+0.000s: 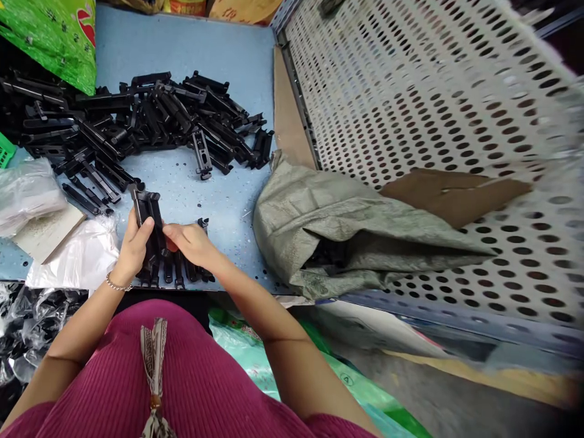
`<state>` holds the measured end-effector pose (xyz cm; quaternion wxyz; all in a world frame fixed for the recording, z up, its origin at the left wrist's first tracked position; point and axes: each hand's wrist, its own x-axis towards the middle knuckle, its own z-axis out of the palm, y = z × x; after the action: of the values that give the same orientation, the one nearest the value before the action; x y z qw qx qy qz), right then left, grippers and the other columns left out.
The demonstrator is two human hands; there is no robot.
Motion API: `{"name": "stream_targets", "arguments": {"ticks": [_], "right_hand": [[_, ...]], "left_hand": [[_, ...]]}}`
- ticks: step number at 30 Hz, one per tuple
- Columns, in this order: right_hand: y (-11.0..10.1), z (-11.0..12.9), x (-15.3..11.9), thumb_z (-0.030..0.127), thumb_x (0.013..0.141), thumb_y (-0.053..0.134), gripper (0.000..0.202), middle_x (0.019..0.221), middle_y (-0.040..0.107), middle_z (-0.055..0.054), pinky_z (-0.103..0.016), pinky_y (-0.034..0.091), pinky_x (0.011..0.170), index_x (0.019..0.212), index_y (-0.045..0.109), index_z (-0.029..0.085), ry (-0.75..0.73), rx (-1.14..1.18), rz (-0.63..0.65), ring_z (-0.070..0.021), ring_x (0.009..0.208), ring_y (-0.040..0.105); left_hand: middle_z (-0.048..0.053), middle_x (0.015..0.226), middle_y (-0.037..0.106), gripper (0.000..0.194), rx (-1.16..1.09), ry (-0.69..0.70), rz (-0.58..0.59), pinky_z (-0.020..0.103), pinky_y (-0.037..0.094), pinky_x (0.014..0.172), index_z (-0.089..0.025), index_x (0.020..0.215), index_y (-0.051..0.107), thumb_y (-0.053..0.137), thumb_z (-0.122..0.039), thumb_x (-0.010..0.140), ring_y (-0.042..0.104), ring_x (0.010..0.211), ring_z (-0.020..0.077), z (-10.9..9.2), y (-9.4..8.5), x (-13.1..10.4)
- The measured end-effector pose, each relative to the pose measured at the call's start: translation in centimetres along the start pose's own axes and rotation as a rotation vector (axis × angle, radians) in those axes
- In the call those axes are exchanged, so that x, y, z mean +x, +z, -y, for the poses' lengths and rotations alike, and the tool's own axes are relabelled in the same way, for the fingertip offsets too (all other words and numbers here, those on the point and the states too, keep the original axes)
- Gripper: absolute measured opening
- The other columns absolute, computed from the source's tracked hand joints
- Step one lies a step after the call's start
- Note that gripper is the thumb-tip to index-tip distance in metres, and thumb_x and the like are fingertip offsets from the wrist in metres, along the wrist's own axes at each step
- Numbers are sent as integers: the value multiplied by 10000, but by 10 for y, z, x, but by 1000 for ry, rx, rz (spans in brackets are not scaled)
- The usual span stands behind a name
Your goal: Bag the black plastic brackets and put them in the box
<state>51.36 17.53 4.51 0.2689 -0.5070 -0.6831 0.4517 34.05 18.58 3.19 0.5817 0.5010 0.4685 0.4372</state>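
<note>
My left hand (134, 243) is wrapped around a pair of long black plastic parts (148, 213), which stand tilted up side by side near the table's front edge. My right hand (190, 242) has its thumb and fingers closed at the right side of these parts; its fingertips are partly hidden. Below both hands, several more black parts (179, 274) lie in a row along the edge. Farther back, a large heap of similar black parts (150, 115) is spread across the blue table (223, 207).
A grey woven sack (292, 225) with dark contents lies at the right, against a perforated metal panel (410, 97). Clear plastic bags (86, 249) and a flat pale board (50, 234) sit at the left. A green bag (59, 42) stands at the back left.
</note>
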Motion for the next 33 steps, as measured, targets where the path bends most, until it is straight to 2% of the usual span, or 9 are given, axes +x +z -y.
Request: {"name": "stream_targets", "arguments": {"ticks": [3,5,9,13,18,21,25,29,33], "right_hand": [[-9,3,12,685,1037,304,570,866,687,-83,-351,454,768,912,608,219,-106,-298,-290,-230,837,630],[-15,2,29,693,1031,310,567,948,685,-114,-351,445,783,943,597,213,-197,-406,-350,-242,907,614],[-4,2,43,609,1082,194,577,763,624,-42,-312,416,697,852,553,220,-160,-317,-221,-187,731,579],[30,7,13,572,1094,218,565,778,650,-54,-313,390,676,871,585,205,-227,-354,-82,-184,720,586],[55,-5,-9,534,1086,341,511,752,663,-77,-316,331,638,826,608,184,-259,-564,-1,-188,701,578],[29,-26,10,483,1102,309,480,738,640,-43,-293,329,617,844,594,195,-118,-493,-21,-170,663,557],[-24,-64,62,322,1053,440,221,1036,669,-110,-342,450,778,1059,614,186,62,-467,-303,-235,916,609],[-52,-100,104,158,932,558,229,1195,610,-162,-427,476,978,1151,621,149,218,-376,-364,-261,1060,604],[-58,-103,73,203,941,539,310,1225,610,-127,-424,515,997,1243,606,190,128,-235,-394,-233,1073,619]], "left_hand": [[74,1161,676,584,45,-13,-17,379,636,800,-316,1441,507,617,-583,934,709,1002,255,-7,-1,-6],[72,1085,673,593,60,-47,17,360,631,731,-305,1438,505,616,-593,932,709,957,257,-7,-4,-9],[69,1081,654,626,87,-42,-28,341,615,736,-286,1448,473,615,-605,929,696,929,234,-4,-13,-7],[44,983,654,547,83,-31,-165,330,598,764,-259,1338,544,621,-609,925,694,906,220,-5,-22,1],[20,841,654,521,120,-85,-134,332,587,672,-253,1314,520,524,-639,964,708,733,205,-4,-36,7],[97,934,723,539,610,-91,-96,420,591,784,-205,1359,527,473,-592,988,736,856,285,-3,-54,7],[194,1000,756,555,1104,-288,66,553,545,893,-126,1419,510,423,-478,999,734,997,417,3,-61,-5],[214,1132,747,585,906,-277,43,519,554,906,-132,1481,430,358,-494,1027,742,1040,387,21,-36,-20],[165,1137,742,596,686,-231,12,491,571,894,-196,1475,431,416,-572,1013,746,1031,352,42,-21,-24]]}}
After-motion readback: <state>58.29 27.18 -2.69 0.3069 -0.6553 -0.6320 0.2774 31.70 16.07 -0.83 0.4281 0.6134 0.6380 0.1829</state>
